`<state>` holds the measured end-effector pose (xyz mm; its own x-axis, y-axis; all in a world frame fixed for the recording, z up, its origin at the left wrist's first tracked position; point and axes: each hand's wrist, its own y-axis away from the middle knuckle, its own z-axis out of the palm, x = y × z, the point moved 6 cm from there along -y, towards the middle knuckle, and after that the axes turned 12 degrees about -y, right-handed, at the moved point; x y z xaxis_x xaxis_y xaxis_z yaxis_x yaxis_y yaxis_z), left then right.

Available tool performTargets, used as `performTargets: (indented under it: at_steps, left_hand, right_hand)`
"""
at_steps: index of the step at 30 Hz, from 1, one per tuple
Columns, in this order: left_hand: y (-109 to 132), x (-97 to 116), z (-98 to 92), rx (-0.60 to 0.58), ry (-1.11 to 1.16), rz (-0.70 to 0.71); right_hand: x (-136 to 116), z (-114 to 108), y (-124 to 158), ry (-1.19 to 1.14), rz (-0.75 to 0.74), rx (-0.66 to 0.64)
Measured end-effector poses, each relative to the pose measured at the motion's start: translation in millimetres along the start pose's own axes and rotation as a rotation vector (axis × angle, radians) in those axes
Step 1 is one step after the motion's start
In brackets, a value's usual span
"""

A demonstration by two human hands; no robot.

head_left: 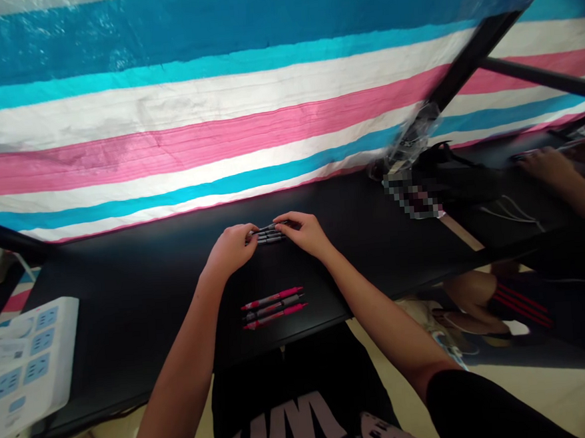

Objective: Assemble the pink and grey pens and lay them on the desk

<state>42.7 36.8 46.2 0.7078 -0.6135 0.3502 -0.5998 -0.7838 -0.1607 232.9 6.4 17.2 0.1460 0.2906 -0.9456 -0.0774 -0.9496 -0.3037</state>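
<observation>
Both my hands rest on a black table (pixel 127 290), at the two ends of a small bundle of dark grey pens (pixel 270 234) that lie side by side. My left hand (pixel 232 247) curls its fingers around the bundle's left end. My right hand (pixel 304 233) pinches the right end with fingers pressed together. Closer to me, near the table's front edge, lie three more pens (pixel 272 307) in a row: two pink ones with a dark one between them.
A white power strip (pixel 25 364) sits at the left front corner. A striped blue, white and pink tarp (pixel 214 104) hangs behind the table. On the right lie dark bags (pixel 450 174) and cables, and another person's hand (pixel 552 164) rests on the table.
</observation>
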Motion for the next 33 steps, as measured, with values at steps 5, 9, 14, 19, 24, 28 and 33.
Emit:
performTargets:
  at_steps: [5, 9, 14, 19, 24, 28, 33]
  left_hand:
    - [0.5, 0.2, -3.9, 0.041, -0.017, -0.004]
    - [1.4, -2.5, -9.5, 0.047, -0.068, -0.102]
    - [1.6, -3.0, -16.2, 0.104, -0.024, -0.067]
    - [0.3, -8.0, -19.3, 0.2, 0.175, -0.067]
    - [-2.8, -11.3, -15.2, 0.217, 0.565, -0.125]
    - [-2.9, -9.0, -8.2, 0.101, 0.865, -0.185]
    - [-0.4, -9.8, -5.3, 0.04, 1.086, -0.252]
  right_hand:
    - [1.3, 2.1, -0.5, 0.026, 0.005, -0.038]
    - [0.6, 9.6, 0.8, 0.061, 0.014, -0.137]
    - [4.3, 7.6, 1.2, 0.09, 0.041, -0.135]
    - [11.3, 3.9, 0.3, -0.011, 0.086, -0.093]
    - [13.3, 7.1, 0.6, -0.186, 0.16, -0.081]
    - [10.9, 11.3, 0.2, -0.359, 0.213, -0.119]
    - [5.7, 7.2, -0.9, -0.43, 0.212, -0.088]
